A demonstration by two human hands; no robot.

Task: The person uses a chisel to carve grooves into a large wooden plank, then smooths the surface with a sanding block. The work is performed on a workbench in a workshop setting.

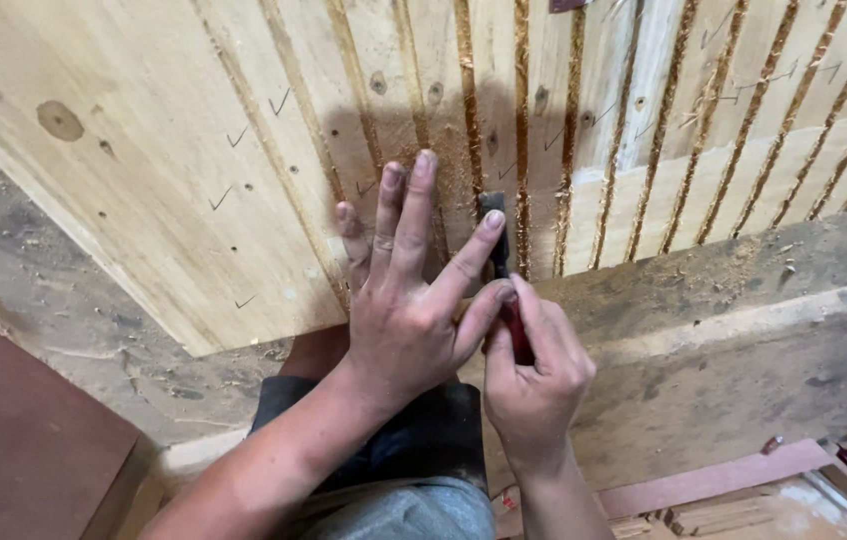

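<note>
A pale wooden panel (173,150) with several long grooves full of sawdust lies on a dusty workbench. My right hand (535,365) is closed around the red handle of a chisel (499,235), whose dark blade rests in a groove near the panel's front edge. My left hand (405,305) lies flat on the panel just left of the blade. Its fingers are spread and the index fingertip touches the blade's side.
The grey workbench top (743,330) carries sawdust along the panel's edge. A reddish-brown board (23,440) sits at the lower left. Reddish wood strips and offcuts (723,490) lie at the lower right. Pencil tick marks dot the panel.
</note>
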